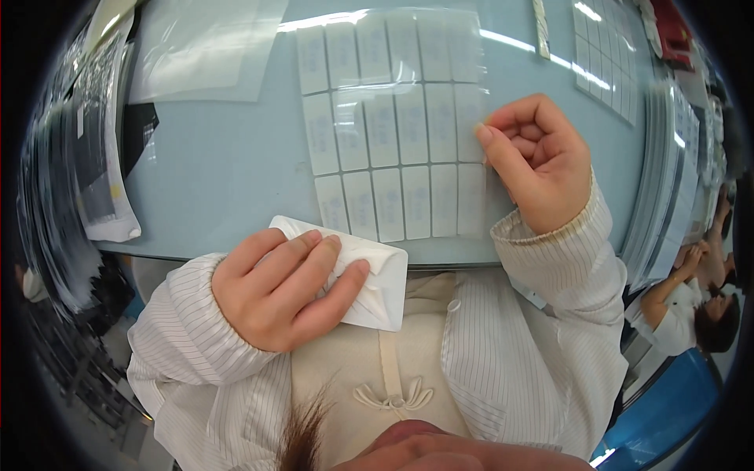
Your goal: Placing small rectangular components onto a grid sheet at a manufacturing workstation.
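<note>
A clear sheet of pale rectangular pieces [383,129], set out in rows, lies on the table in front of me. At its right edge my right hand [542,161] is closed in a pinch, thumb and forefinger together on the sheet's margin. My left hand [287,290] is closed over a flat white card with crumpled white cloth or paper on it [385,294], held at the table's near edge, just below the sheet's lower left corner. The left thumb is hidden.
The pale blue table [212,177] bears a stack of clear film sheets [204,55] at the far left and another gridded sheet [605,59] at the far right. Piled sheets [75,180] stand along the left, more sheets [667,173] on the right. Another person [683,306] sits at right.
</note>
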The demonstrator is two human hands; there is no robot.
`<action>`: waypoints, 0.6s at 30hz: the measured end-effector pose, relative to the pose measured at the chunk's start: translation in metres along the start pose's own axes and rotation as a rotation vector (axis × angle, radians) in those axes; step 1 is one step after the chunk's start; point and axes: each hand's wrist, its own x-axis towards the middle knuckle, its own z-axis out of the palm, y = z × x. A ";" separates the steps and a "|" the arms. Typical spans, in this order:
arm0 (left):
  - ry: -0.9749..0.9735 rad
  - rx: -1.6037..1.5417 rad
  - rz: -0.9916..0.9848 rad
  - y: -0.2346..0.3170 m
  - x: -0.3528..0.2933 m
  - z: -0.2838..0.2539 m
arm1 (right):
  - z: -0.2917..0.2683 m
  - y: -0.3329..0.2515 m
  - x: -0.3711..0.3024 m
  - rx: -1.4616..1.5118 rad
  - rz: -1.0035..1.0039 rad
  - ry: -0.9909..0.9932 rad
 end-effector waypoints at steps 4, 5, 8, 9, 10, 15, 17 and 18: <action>-0.060 0.009 -0.017 -0.013 0.020 -0.007 | 0.003 0.003 0.001 -0.010 -0.094 0.030; -0.061 0.002 -0.042 -0.022 0.027 -0.005 | 0.003 0.004 0.002 -0.004 -0.087 0.040; 0.054 0.122 -0.030 -0.064 0.054 0.007 | 0.003 0.003 0.002 -0.030 -0.091 0.048; 0.095 0.136 -0.010 -0.081 0.063 0.009 | 0.003 0.002 0.001 -0.041 -0.101 0.050; 0.135 0.155 0.003 -0.098 0.071 0.009 | 0.003 0.002 0.001 -0.050 -0.116 0.044; 0.136 0.192 -0.008 -0.142 0.079 0.004 | 0.005 -0.004 0.001 -0.049 -0.097 0.015; 0.142 0.203 -0.019 -0.138 0.078 0.003 | 0.004 -0.006 0.000 -0.059 -0.050 -0.002; 0.122 0.187 0.039 -0.131 0.077 0.001 | 0.003 -0.005 0.000 -0.065 -0.069 0.001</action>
